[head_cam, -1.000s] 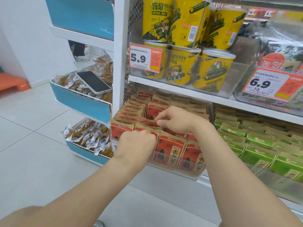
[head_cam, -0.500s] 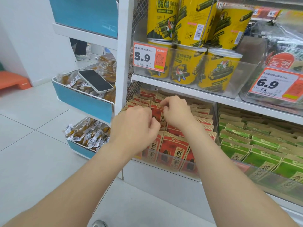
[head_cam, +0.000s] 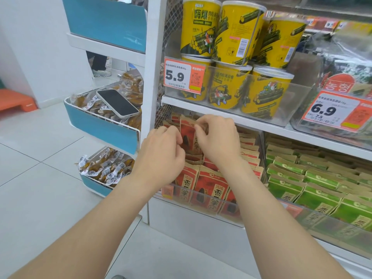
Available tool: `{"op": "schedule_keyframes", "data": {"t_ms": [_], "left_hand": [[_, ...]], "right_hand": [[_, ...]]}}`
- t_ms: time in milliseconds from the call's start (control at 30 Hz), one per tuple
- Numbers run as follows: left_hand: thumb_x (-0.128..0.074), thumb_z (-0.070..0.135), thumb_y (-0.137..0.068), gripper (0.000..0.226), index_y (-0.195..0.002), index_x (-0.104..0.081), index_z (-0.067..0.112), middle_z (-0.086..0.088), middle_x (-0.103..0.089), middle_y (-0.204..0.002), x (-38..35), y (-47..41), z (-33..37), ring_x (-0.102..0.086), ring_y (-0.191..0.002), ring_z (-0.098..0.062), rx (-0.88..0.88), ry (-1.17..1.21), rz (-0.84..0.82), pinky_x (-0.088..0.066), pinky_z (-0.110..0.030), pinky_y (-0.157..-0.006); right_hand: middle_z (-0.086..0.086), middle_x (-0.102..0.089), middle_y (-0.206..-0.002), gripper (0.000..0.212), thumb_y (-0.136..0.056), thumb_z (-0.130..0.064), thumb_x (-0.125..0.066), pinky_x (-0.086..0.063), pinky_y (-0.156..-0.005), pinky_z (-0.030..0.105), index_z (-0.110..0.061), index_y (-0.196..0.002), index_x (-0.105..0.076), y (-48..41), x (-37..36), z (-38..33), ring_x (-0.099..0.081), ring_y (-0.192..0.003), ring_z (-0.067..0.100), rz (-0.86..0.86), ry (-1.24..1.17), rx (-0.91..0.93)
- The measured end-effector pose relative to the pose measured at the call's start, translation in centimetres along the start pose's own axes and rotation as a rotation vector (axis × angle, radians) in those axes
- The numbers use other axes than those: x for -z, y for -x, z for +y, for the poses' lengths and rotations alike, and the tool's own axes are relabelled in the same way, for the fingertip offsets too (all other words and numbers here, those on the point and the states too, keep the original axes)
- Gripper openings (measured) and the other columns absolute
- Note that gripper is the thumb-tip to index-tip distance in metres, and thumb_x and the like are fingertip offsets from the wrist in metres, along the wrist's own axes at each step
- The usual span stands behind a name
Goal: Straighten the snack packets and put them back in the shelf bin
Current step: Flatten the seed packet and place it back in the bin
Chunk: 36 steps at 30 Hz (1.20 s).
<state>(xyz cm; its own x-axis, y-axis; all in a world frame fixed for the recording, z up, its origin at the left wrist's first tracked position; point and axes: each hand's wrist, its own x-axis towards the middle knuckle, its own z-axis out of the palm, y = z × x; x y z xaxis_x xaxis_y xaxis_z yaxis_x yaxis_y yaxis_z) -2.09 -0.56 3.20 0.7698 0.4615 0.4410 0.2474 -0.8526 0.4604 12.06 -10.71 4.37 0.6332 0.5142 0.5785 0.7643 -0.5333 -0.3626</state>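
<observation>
Pinching some red packets (head_cam: pixel 188 131) between left hand (head_cam: pixel 163 152) and right hand (head_cam: pixel 218 141), up over the bin (head_cam: pixel 203 202) below them, probably so their edges square up.

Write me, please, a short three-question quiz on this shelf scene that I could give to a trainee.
1. True or false: the phone lies on the floor.
2. Which item do the left hand and right hand grip together? A) a red packet B) a green packet C) the phone
3. Fill in: the price tag in front of the yellow tubs reads ___.

Key:
1. False: it lies on snacks in the blue basket.
2. A.
3. 5.9.
</observation>
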Motion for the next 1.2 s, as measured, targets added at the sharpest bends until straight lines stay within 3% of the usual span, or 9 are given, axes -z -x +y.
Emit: {"op": "schedule_keyframes", "data": {"t_ms": [167,300,433,500,567,667,733,1000,1200], "left_hand": [[-0.053,0.023,-0.108,0.008,-0.102,-0.060,0.024,0.008,-0.057,-0.097,0.4,0.3,1.5,-0.058,-0.088,-0.016,-0.045,0.127,0.170,-0.054,-0.044,-0.077],[-0.060,0.022,-0.107,0.007,-0.102,-0.057,0.020,0.009,-0.051,-0.104,0.9,1.2,4.0,-0.054,-0.095,-0.014,-0.116,0.255,0.322,-0.048,-0.033,-0.080],[-0.062,0.018,-0.107,0.011,-0.099,-0.056,0.014,0.002,-0.055,-0.102,1.6,2.5,6.9,-0.055,-0.092,-0.016,-0.180,0.402,0.367,-0.043,-0.024,-0.079],[-0.060,0.023,-0.109,0.011,-0.100,-0.055,0.019,0.003,-0.060,-0.096,1.3,3.0,7.7,-0.059,-0.086,-0.019,-0.159,0.508,0.303,-0.046,-0.032,-0.075],[-0.056,0.031,-0.111,0.013,-0.101,-0.054,0.023,0.006,-0.063,-0.088,0.8,3.4,8.0,-0.061,-0.078,-0.019,-0.083,0.626,0.197,-0.049,-0.042,-0.072],[-0.053,0.033,-0.113,0.011,-0.107,-0.056,0.024,0.010,-0.066,-0.094,0.5,3.5,8.2,-0.064,-0.085,-0.011,0.049,0.744,0.120,-0.054,-0.043,-0.081],[-0.052,0.032,-0.114,0.010,-0.111,-0.057,0.025,0.008,-0.068,-0.101,0.4,3.6,8.4,-0.067,-0.093,-0.008,0.103,0.804,0.066,-0.056,-0.039,-0.087],[-0.051,0.027,-0.113,0.013,-0.105,-0.059,0.020,0.004,-0.066,-0.090,1.1,5.2,10.2,-0.064,-0.076,-0.009,0.166,0.925,-0.086,-0.052,-0.030,-0.073],[-0.056,0.038,-0.111,0.018,-0.108,-0.061,0.021,0.011,-0.067,-0.087,1.7,7.4,11.1,-0.066,-0.075,-0.004,0.190,0.998,-0.157,-0.051,-0.028,-0.071]], "right_hand": [[-0.005,-0.072,-0.099,0.014,-0.106,-0.021,-0.064,-0.041,-0.069,0.016,-0.013,-0.113,-0.074,1.8,3.4,-0.9,-0.052,-0.078,0.002,0.447,-0.179,0.153],[0.000,-0.067,-0.098,0.011,-0.108,-0.018,-0.059,-0.048,-0.070,0.027,-0.010,-0.112,-0.065,3.5,7.5,-2.3,-0.063,-0.083,0.014,0.594,-0.374,0.062],[-0.009,-0.064,-0.077,0.003,-0.102,-0.019,-0.064,-0.051,-0.066,0.032,-0.016,-0.100,-0.064,5.4,10.0,-2.6,-0.063,-0.070,0.010,0.431,-0.580,-0.086],[-0.004,-0.070,-0.078,0.005,-0.099,-0.024,-0.067,-0.057,-0.070,0.045,-0.025,-0.094,-0.066,6.3,10.1,-2.8,-0.067,-0.073,0.020,0.284,-0.677,-0.150],[-0.002,-0.076,-0.085,0.009,-0.100,-0.023,-0.070,-0.059,-0.076,0.042,-0.025,-0.091,-0.070,7.3,10.1,-2.8,-0.072,-0.080,0.022,0.178,-0.754,-0.197],[-0.010,-0.075,-0.081,0.014,-0.105,-0.027,-0.066,-0.057,-0.072,0.036,-0.021,-0.101,-0.078,8.7,10.7,-2.2,-0.068,-0.074,0.010,0.051,-0.824,-0.214],[-0.008,-0.073,-0.075,0.020,-0.107,-0.031,-0.061,-0.060,-0.068,0.047,-0.025,-0.103,-0.080,9.3,11.2,-1.5,-0.066,-0.069,0.014,-0.001,-0.779,-0.181],[-0.003,-0.081,-0.086,0.017,-0.106,-0.024,-0.068,-0.063,-0.075,0.059,-0.020,-0.106,-0.085,11.8,11.7,-1.5,-0.074,-0.077,0.017,0.061,-0.855,-0.264],[0.009,-0.082,-0.088,0.013,-0.104,-0.016,-0.072,-0.067,-0.067,0.043,-0.011,-0.103,-0.084,13.2,11.6,-1.5,-0.077,-0.077,0.021,0.103,-0.956,-0.403]]}}
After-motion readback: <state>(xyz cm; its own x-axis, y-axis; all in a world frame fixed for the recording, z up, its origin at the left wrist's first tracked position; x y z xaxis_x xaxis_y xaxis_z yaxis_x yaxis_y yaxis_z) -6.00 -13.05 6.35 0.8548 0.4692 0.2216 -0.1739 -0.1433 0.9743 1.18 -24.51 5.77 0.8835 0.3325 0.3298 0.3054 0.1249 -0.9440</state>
